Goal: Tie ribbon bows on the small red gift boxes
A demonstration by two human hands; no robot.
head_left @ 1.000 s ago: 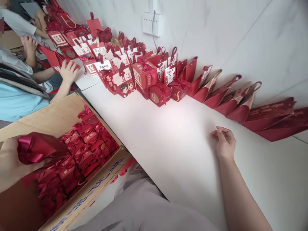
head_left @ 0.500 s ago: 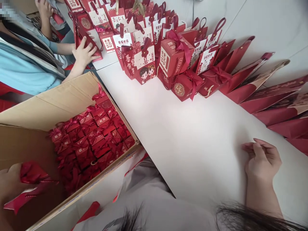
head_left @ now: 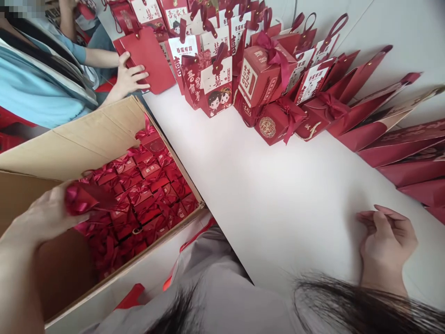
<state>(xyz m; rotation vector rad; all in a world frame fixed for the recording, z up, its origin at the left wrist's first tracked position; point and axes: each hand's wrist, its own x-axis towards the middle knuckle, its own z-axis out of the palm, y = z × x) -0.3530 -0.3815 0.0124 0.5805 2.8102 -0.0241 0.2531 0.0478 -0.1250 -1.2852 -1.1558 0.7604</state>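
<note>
My left hand (head_left: 48, 213) grips a small red box with a shiny ribbon (head_left: 81, 197), held above the inside of a large cardboard carton (head_left: 104, 127). Below it, rows of red ribboned boxes (head_left: 139, 192) fill much of the carton. On the right, my right hand (head_left: 387, 239) rests on the white table (head_left: 278, 199) with fingers loosely curled and thumb near the fingertips; nothing shows between them.
Many red gift boxes and handled bags (head_left: 217, 88) stand along the table's back edge, with larger folded bags (head_left: 399, 144) at the right. Across the carton, another person's hand (head_left: 130, 76) holds a red bag (head_left: 149, 60).
My left hand has carried the ribboned box up and to the right, over the carton. The other person's red bag has turned to show a plain face. My right hand keeps its pose.
</note>
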